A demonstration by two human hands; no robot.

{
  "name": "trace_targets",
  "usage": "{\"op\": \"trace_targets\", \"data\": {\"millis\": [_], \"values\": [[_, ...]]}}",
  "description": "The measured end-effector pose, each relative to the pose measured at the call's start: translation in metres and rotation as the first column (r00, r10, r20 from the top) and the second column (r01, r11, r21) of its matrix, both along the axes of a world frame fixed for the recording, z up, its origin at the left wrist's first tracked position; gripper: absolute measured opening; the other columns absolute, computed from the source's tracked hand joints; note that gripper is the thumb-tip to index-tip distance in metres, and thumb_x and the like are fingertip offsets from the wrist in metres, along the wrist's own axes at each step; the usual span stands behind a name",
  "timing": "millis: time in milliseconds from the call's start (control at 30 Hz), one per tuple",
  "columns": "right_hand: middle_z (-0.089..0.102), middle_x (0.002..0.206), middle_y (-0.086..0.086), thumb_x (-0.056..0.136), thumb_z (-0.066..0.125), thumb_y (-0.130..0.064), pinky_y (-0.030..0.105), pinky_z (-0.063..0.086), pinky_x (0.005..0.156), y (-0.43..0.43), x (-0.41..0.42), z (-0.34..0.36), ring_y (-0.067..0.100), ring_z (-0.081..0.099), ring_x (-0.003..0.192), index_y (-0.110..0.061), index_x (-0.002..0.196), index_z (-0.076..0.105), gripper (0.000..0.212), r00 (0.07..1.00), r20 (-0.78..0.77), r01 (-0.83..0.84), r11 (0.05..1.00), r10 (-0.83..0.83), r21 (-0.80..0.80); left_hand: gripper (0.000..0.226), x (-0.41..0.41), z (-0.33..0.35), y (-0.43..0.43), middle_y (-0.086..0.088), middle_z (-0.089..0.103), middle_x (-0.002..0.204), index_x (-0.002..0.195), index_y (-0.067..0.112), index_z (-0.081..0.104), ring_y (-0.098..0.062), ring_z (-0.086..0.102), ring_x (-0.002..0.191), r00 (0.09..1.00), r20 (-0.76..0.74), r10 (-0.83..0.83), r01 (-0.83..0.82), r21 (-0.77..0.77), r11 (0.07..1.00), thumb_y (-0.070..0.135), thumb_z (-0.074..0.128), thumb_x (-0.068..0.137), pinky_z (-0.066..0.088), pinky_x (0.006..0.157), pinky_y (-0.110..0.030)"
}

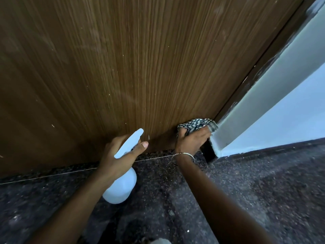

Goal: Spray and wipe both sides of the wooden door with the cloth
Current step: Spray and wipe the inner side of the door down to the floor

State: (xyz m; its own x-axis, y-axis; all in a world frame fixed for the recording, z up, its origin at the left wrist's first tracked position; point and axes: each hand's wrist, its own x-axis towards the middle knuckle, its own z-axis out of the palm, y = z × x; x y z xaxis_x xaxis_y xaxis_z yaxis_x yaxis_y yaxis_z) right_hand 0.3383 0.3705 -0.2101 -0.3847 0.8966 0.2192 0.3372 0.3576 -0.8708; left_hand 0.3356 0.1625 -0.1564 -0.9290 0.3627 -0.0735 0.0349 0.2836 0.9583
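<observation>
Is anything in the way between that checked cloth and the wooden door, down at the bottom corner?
Nothing visible is. The right hand grips the cloth and appears to hold it directly against the door at its lower right corner, beside the pale wall. The spray bottle, held in the left hand, is off to the left.

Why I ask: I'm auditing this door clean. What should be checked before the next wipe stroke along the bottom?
1. Cloth gripped by the right hand: ok.
2. Cloth on the door at its bottom right corner: ok.
3. Spray bottle held in the left hand, nozzle toward the door: ok.
4. Liquid left in the spray bottle: cannot tell.
5. Door face free of marks: not ok, pale streaks and specks show.
6. Door's other side wiped: cannot tell, out of view.
</observation>
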Motion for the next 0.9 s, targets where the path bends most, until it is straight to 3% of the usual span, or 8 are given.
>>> {"op": "trace_targets", "data": {"millis": [267, 467, 533, 600, 633, 700, 800, 900], "values": [[0.036, 0.143, 0.033, 0.091, 0.061, -0.007, 0.054, 0.036, 0.106, 0.009, -0.009, -0.004, 0.048, 0.041, 0.123, 0.013, 0.146, 0.032, 0.066, 0.995, 0.069, 0.074, 0.996, -0.071, -0.045, 0.036, 0.001, -0.004, -0.003, -0.014, 0.067, 0.075, 0.079, 0.014, 0.068, -0.031, 0.067, 0.077, 1.000, 0.005, 0.012, -0.012, -0.002, 1.000, 0.049, 0.075, 0.081, 0.057, 0.075, -0.057], [0.041, 0.141, 0.029, 0.102, 0.048, -0.014, 0.043, 0.031, 0.098, 0.020, -0.009, 0.015, 0.044, 0.045, 0.125, 0.008, 0.142, 0.034, 0.048, 0.988, 0.025, 0.154, 0.957, -0.152, -0.244, 0.038, 0.003, 0.000, -0.006, -0.012, 0.068, 0.075, 0.080, 0.015, 0.068, -0.031, 0.069, 0.079, 1.000, -0.017, 0.003, -0.003, 0.009, 1.000, 0.054, 0.071, 0.077, 0.056, 0.074, -0.058], [0.047, 0.141, 0.028, 0.105, 0.046, -0.022, 0.045, 0.041, 0.097, 0.037, -0.014, 0.016, 0.043, 0.051, 0.124, 0.004, 0.142, 0.038, 0.046, 0.974, -0.050, 0.168, 0.851, -0.222, -0.498, 0.038, 0.006, 0.004, -0.005, -0.010, 0.068, 0.076, 0.081, 0.016, 0.069, -0.029, 0.069, 0.080, 1.000, -0.021, -0.004, 0.005, 0.014, 1.000, 0.053, 0.071, 0.077, 0.057, 0.076, -0.058], [0.061, 0.136, 0.018, 0.104, 0.047, -0.035, 0.043, 0.058, 0.079, 0.066, -0.011, 0.006, 0.036, 0.064, 0.114, -0.010, 0.141, 0.048, 0.045, 0.960, -0.099, 0.093, 0.634, -0.260, -0.768, 0.034, 0.008, 0.007, -0.003, -0.011, 0.068, 0.078, 0.080, 0.016, 0.068, -0.029, 0.069, 0.082, 1.000, -0.021, -0.007, 0.008, 0.021, 1.000, 0.050, 0.073, 0.080, 0.056, 0.080, -0.058], [0.067, 0.128, 0.013, 0.103, 0.048, -0.037, 0.039, 0.061, 0.068, 0.081, -0.006, -0.006, 0.032, 0.069, 0.106, -0.014, 0.138, 0.053, 0.042, 0.956, -0.131, 0.029, 0.530, -0.261, -0.848, 0.032, 0.009, 0.009, -0.002, -0.012, 0.068, 0.079, 0.080, 0.016, 0.068, -0.030, 0.068, 0.082, 1.000, -0.018, -0.008, 0.008, 0.022, 1.000, 0.047, 0.074, 0.082, 0.056, 0.081, -0.058], [0.070, 0.109, 0.008, 0.099, 0.050, -0.025, 0.033, 0.059, 0.057, 0.090, 0.015, -0.017, 0.025, 0.070, 0.088, -0.011, 0.128, 0.058, 0.033, 0.961, -0.169, -0.043, 0.485, -0.220, -0.874, 0.031, 0.010, 0.012, -0.001, -0.013, 0.068, 0.080, 0.080, 0.016, 0.068, -0.030, 0.068, 0.083, 1.000, -0.018, -0.011, 0.011, 0.024, 1.000, 0.045, 0.074, 0.083, 0.056, 0.082, -0.057], [0.067, 0.102, 0.014, 0.079, 0.059, -0.019, 0.035, 0.058, 0.061, 0.081, 0.037, -0.023, 0.031, 0.067, 0.086, -0.009, 0.126, 0.057, 0.049, 0.967, -0.205, -0.108, 0.488, -0.150, -0.866, 0.030, 0.012, 0.012, 0.000, -0.017, 0.067, 0.082, 0.079, 0.014, 0.067, -0.033, 0.067, 0.084, 1.000, -0.012, -0.009, 0.009, 0.031, 0.999, 0.043, 0.075, 0.086, 0.054, 0.082, -0.057], [0.063, 0.124, 0.015, 0.077, 0.071, -0.024, 0.054, 0.057, 0.087, 0.060, 0.030, -0.024, 0.035, 0.064, 0.107, -0.020, 0.141, 0.044, 0.070, 0.960, -0.278, -0.224, 0.524, -0.026, -0.822, 0.031, 0.013, 0.013, 0.002, -0.018, 0.066, 0.081, 0.079, 0.012, 0.067, -0.033, 0.066, 0.083, 1.000, -0.010, -0.006, 0.007, 0.032, 0.999, 0.041, 0.075, 0.086, 0.054, 0.081, -0.056]]}}
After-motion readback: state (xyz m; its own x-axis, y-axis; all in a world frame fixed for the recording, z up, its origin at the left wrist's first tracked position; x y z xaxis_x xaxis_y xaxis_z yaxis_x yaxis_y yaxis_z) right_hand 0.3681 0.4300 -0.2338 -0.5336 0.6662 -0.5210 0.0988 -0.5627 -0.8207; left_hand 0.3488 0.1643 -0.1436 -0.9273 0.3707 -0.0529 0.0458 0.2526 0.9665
